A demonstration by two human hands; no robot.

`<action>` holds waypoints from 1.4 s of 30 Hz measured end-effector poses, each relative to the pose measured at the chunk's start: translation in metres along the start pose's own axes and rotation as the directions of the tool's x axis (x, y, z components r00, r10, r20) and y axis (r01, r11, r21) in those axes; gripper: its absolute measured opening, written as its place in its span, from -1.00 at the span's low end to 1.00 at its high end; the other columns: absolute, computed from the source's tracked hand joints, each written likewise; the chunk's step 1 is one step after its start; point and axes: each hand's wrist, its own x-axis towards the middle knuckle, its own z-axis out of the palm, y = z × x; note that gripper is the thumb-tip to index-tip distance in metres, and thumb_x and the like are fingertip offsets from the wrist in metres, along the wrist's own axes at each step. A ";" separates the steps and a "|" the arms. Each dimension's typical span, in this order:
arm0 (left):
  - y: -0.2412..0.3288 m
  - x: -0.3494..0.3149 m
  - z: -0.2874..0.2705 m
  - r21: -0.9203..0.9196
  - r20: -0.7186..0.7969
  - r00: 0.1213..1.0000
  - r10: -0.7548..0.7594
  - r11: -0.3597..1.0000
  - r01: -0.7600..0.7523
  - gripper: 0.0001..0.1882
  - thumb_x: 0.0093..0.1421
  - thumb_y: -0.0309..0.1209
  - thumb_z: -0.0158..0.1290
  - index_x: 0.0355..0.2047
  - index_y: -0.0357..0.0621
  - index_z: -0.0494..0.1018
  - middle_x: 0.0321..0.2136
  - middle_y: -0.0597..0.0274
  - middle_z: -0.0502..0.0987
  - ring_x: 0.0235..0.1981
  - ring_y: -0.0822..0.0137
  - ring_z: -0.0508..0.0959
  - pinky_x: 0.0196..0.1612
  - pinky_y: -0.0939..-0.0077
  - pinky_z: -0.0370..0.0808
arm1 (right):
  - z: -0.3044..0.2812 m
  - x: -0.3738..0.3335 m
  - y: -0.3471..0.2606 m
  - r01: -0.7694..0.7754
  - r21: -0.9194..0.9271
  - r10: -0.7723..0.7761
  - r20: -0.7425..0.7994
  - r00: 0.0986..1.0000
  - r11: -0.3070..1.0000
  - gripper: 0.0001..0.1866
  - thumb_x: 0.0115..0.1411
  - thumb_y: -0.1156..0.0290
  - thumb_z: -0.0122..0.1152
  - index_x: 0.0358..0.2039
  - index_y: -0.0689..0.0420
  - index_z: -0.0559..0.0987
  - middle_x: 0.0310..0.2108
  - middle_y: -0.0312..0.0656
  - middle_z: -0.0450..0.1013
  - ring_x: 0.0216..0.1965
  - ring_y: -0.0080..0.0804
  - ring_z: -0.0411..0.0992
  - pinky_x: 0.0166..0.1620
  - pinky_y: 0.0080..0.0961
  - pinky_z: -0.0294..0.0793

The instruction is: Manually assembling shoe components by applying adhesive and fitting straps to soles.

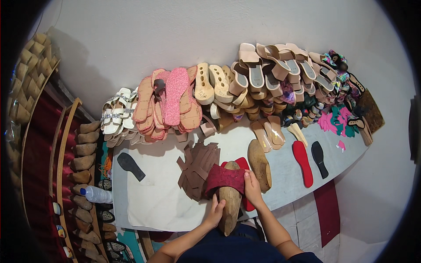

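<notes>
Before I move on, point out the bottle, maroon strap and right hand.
Bottle (99, 195), head view: its body.
Maroon strap (225, 178), head view: its upper face.
Right hand (252, 189), head view: its middle.

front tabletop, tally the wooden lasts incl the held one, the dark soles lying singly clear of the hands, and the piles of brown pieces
Wooden lasts: 2
Dark soles: 2
Piles of brown pieces: 1
Total: 5

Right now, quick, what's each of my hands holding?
Left hand: closed on the wooden shoe last.
Right hand: closed, holding the maroon strap at its right edge.
</notes>
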 end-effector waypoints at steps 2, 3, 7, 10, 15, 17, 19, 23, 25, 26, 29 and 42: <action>0.009 0.000 0.002 -0.027 0.051 0.998 0.026 0.999 -0.025 -0.25 0.16 -0.09 -0.20 0.13 -0.39 -0.22 0.11 -0.06 -0.03 0.14 0.22 -0.03 0.15 0.49 -0.10 | -0.002 0.002 0.005 0.083 -0.194 -0.089 -0.020 0.996 0.978 -0.64 0.23 0.26 -0.29 -0.19 0.30 0.35 -0.27 0.04 0.35 -0.20 -0.18 0.31 -0.10 -0.41 0.23; 0.009 0.000 0.003 -0.027 0.052 0.998 0.026 0.999 -0.024 -0.25 0.16 -0.09 -0.20 0.13 -0.39 -0.22 0.11 -0.06 -0.03 0.14 0.22 -0.03 0.15 0.49 -0.10 | -0.002 0.003 0.004 0.083 -0.194 -0.089 -0.021 0.996 0.977 -0.64 0.23 0.26 -0.29 -0.19 0.30 0.35 -0.27 0.04 0.35 -0.20 -0.18 0.31 -0.10 -0.41 0.23; 0.007 0.000 0.002 -0.078 0.051 0.999 -0.004 0.997 0.008 -0.30 0.16 -0.12 -0.20 0.14 -0.34 -0.16 0.10 0.03 0.03 0.13 0.26 0.02 0.15 0.50 -0.08 | -0.002 0.005 0.008 0.179 -0.299 -0.192 -0.011 0.981 0.937 -0.63 0.23 0.28 -0.33 -0.20 0.30 0.36 -0.25 0.06 0.33 -0.18 -0.06 0.26 -0.06 -0.34 0.18; 0.010 -0.001 0.004 -0.106 0.064 0.998 -0.005 0.994 0.012 -0.32 0.16 -0.11 -0.19 0.14 -0.29 -0.12 0.09 0.07 0.06 0.12 0.29 0.04 0.14 0.50 -0.07 | -0.002 0.008 0.013 0.209 -0.280 -0.214 0.014 0.977 0.937 -0.63 0.23 0.28 -0.34 -0.20 0.30 0.37 -0.26 0.05 0.33 -0.18 -0.06 0.26 -0.07 -0.34 0.18; 0.010 -0.001 0.003 -0.145 0.060 0.998 -0.013 0.989 0.021 -0.33 0.16 -0.09 -0.19 0.13 -0.24 -0.08 0.08 0.12 0.09 0.11 0.31 0.07 0.14 0.49 -0.06 | -0.010 0.015 0.006 0.228 -0.309 -0.216 0.070 0.974 0.923 -0.62 0.23 0.29 -0.34 -0.20 0.30 0.39 -0.32 0.03 0.33 -0.21 -0.08 0.26 -0.09 -0.34 0.18; 0.010 -0.001 0.004 -0.128 0.069 0.998 0.007 0.992 0.002 -0.34 0.16 -0.07 -0.19 0.13 -0.24 -0.07 0.07 0.13 0.10 0.10 0.32 0.08 0.14 0.49 -0.05 | -0.013 0.016 0.003 0.222 -0.307 -0.202 0.095 0.975 0.925 -0.61 0.24 0.28 -0.34 -0.22 0.33 0.39 -0.33 0.02 0.33 -0.20 -0.12 0.27 -0.08 -0.37 0.19; 0.011 -0.002 0.003 -0.131 0.085 0.996 -0.003 0.991 0.014 -0.34 0.16 -0.07 -0.20 0.13 -0.24 -0.06 0.07 0.13 0.10 0.10 0.32 0.08 0.13 0.49 -0.04 | -0.011 0.015 0.003 0.205 -0.273 -0.185 0.100 0.978 0.940 -0.61 0.24 0.28 -0.33 -0.22 0.33 0.39 -0.33 0.02 0.33 -0.20 -0.14 0.28 -0.09 -0.39 0.20; 0.012 -0.002 0.003 -0.116 0.104 0.994 -0.015 0.993 0.027 -0.35 0.16 -0.07 -0.20 0.12 -0.25 -0.05 0.06 0.13 0.12 0.09 0.33 0.09 0.13 0.49 -0.04 | -0.008 0.013 0.007 0.169 -0.148 -0.160 0.066 0.985 0.974 -0.64 0.24 0.29 -0.29 -0.20 0.32 0.37 -0.30 -0.02 0.35 -0.20 -0.27 0.32 -0.09 -0.49 0.23; 0.015 -0.002 0.004 -0.112 0.097 0.995 -0.010 0.994 0.021 -0.35 0.16 -0.08 -0.20 0.12 -0.25 -0.05 0.06 0.13 0.12 0.09 0.32 0.09 0.13 0.49 -0.04 | -0.006 0.011 0.001 0.120 -0.113 -0.115 0.054 0.992 0.986 -0.65 0.25 0.29 -0.29 -0.18 0.31 0.36 -0.28 -0.06 0.35 -0.19 -0.34 0.31 -0.09 -0.52 0.24; 0.015 -0.003 0.004 -0.107 0.090 0.996 -0.004 0.994 0.014 -0.36 0.16 -0.08 -0.20 0.12 -0.25 -0.04 0.05 0.13 0.12 0.09 0.32 0.10 0.13 0.49 -0.04 | -0.006 0.010 -0.002 0.072 -0.078 -0.069 0.042 0.997 0.994 -0.65 0.25 0.28 -0.29 -0.16 0.29 0.34 -0.26 -0.09 0.36 -0.18 -0.40 0.31 -0.09 -0.54 0.24; 0.015 -0.002 0.004 -0.125 0.091 0.996 -0.019 0.992 0.031 -0.34 0.16 -0.08 -0.21 0.12 -0.27 -0.07 0.06 0.11 0.11 0.09 0.31 0.08 0.13 0.50 -0.04 | -0.004 0.010 0.002 0.029 -0.030 -0.027 0.065 0.998 0.999 -0.65 0.26 0.28 -0.30 -0.14 0.28 0.32 -0.25 -0.15 0.35 -0.18 -0.47 0.28 -0.08 -0.58 0.22; 0.022 -0.007 -0.006 -0.011 0.095 0.980 -0.176 0.984 0.177 -0.22 0.18 -0.03 -0.24 0.13 -0.31 -0.33 0.10 -0.04 -0.07 0.12 0.25 0.00 0.13 0.49 -0.01 | 0.031 0.005 0.012 -0.060 0.292 0.070 -0.023 0.997 0.954 -0.59 0.28 0.24 -0.40 -0.20 0.28 0.37 -0.24 -0.16 0.36 -0.18 -0.47 0.29 -0.04 -0.59 0.19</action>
